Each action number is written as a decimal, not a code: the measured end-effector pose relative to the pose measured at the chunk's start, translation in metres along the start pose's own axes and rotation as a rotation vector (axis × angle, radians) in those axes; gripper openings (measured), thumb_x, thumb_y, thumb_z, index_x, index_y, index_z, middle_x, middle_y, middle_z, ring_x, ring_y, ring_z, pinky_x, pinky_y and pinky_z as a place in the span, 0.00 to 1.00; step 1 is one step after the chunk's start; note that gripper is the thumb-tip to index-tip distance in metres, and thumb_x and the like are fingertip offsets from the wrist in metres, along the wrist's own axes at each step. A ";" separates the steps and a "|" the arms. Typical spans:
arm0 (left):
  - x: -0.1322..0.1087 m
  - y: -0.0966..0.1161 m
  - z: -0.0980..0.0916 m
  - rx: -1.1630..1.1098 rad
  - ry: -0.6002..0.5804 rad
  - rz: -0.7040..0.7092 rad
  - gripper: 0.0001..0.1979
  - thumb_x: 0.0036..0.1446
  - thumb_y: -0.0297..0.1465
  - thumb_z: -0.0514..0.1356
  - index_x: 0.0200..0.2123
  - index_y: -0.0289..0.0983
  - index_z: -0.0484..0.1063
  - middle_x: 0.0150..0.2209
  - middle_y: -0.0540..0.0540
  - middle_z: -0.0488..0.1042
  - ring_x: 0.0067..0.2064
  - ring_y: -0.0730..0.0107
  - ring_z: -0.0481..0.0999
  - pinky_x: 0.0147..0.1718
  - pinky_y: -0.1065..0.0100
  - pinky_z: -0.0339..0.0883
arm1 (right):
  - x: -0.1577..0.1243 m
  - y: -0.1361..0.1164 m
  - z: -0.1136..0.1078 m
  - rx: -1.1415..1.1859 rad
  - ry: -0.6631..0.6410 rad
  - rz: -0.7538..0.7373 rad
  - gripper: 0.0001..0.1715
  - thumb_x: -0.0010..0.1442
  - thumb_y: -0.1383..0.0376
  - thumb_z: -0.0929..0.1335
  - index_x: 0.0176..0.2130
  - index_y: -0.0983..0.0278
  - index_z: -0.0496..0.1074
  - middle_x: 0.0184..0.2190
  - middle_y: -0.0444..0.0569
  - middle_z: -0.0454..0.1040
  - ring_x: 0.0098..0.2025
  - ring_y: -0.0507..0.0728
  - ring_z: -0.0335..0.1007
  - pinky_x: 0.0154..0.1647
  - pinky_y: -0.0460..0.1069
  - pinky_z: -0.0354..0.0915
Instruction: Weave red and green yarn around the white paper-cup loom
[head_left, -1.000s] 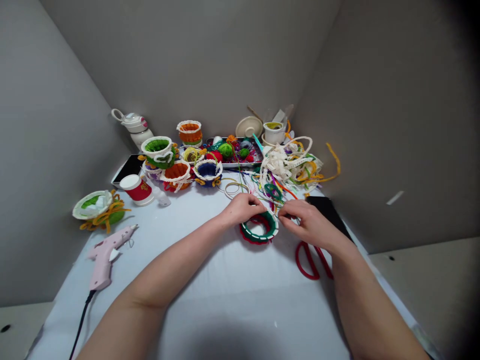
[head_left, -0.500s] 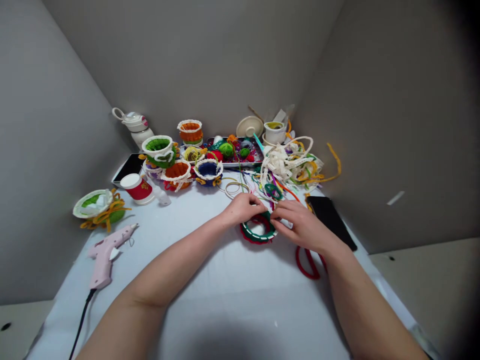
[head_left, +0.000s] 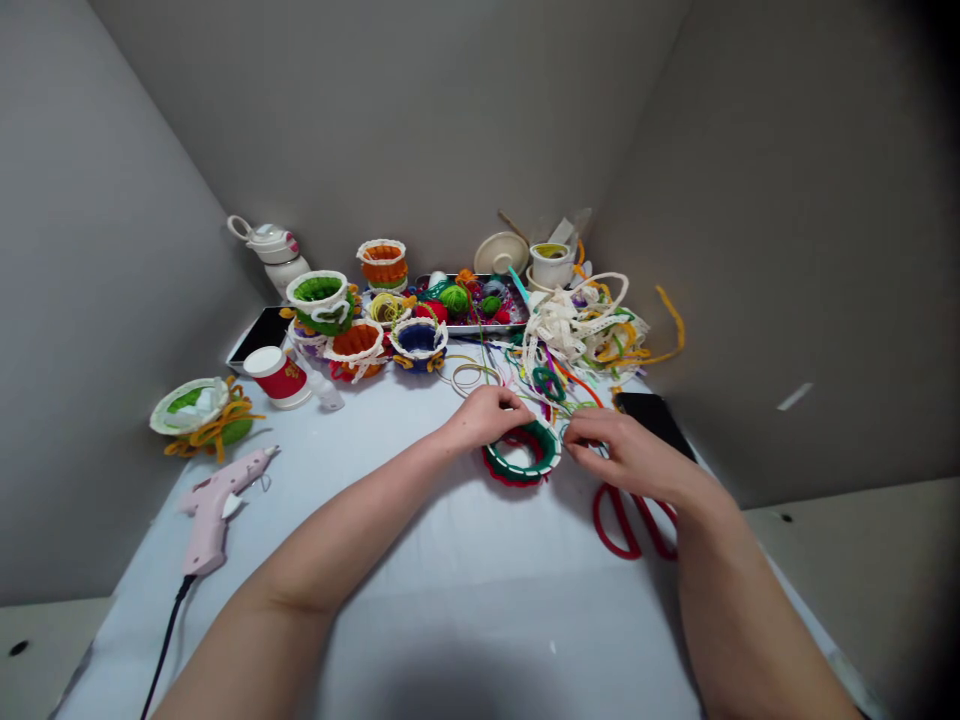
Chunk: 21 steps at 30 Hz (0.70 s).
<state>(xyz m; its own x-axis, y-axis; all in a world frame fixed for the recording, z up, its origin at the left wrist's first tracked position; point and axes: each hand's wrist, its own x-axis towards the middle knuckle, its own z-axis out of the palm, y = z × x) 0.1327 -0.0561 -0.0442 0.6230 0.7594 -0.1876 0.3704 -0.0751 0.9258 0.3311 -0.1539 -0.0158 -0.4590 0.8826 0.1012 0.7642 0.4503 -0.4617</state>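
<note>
A small round woven basket [head_left: 555, 462], green inside with white bits around its rim and red on its outside, rests on the table. My left hand [head_left: 489, 414] is closed on its far left rim, thumb and fingers pinching the edge. Just to the right of the basket, my right hand [head_left: 615, 445] has its fingertips drawn together, apart from the rim. A thin green cord appears to run from the rim to those fingertips, though the pinch itself is partly hidden. Below the right hand lie red-handled scissors [head_left: 616, 525], their blades covered by the hand.
A pink glue gun [head_left: 214, 510] lies at left with its black cable. Several finished woven baskets [head_left: 418, 345], a red-and-white cup [head_left: 277, 378] and a bottle [head_left: 276, 250] stand behind. A tray [head_left: 480, 328] of yarn balls, tangled lace and cords [head_left: 577, 325] and a black phone [head_left: 652, 418] lie to the right.
My right hand has moved a little to the right, away from the basket's rim, uncovering its right side and more of the scissor handles. My left hand stays on the rim.
</note>
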 end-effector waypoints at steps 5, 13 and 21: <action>0.001 -0.002 -0.005 0.042 -0.004 -0.010 0.11 0.47 0.36 0.60 0.29 0.32 0.75 0.26 0.49 0.74 0.27 0.75 0.69 0.27 0.73 0.62 | 0.009 0.009 0.014 0.078 -0.036 0.064 0.11 0.61 0.69 0.62 0.27 0.64 0.68 0.25 0.45 0.69 0.28 0.53 0.61 0.30 0.47 0.57; -0.005 0.008 -0.016 0.045 -0.104 0.024 0.11 0.48 0.34 0.60 0.33 0.32 0.74 0.28 0.49 0.73 0.27 0.76 0.69 0.26 0.74 0.62 | 0.017 0.011 0.025 0.176 0.020 0.085 0.11 0.62 0.66 0.62 0.30 0.65 0.70 0.27 0.46 0.72 0.30 0.53 0.65 0.32 0.46 0.60; 0.000 0.000 -0.007 0.029 -0.136 0.077 0.14 0.49 0.38 0.62 0.31 0.32 0.77 0.27 0.47 0.75 0.27 0.75 0.69 0.28 0.73 0.63 | 0.014 0.011 0.020 0.211 0.020 0.096 0.13 0.64 0.63 0.62 0.36 0.65 0.74 0.31 0.48 0.76 0.33 0.54 0.69 0.35 0.48 0.64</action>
<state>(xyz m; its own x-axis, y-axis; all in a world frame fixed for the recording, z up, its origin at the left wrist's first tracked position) 0.1279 -0.0513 -0.0421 0.7375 0.6559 -0.1607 0.3362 -0.1503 0.9297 0.3237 -0.1391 -0.0369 -0.3784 0.9234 0.0645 0.6911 0.3282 -0.6440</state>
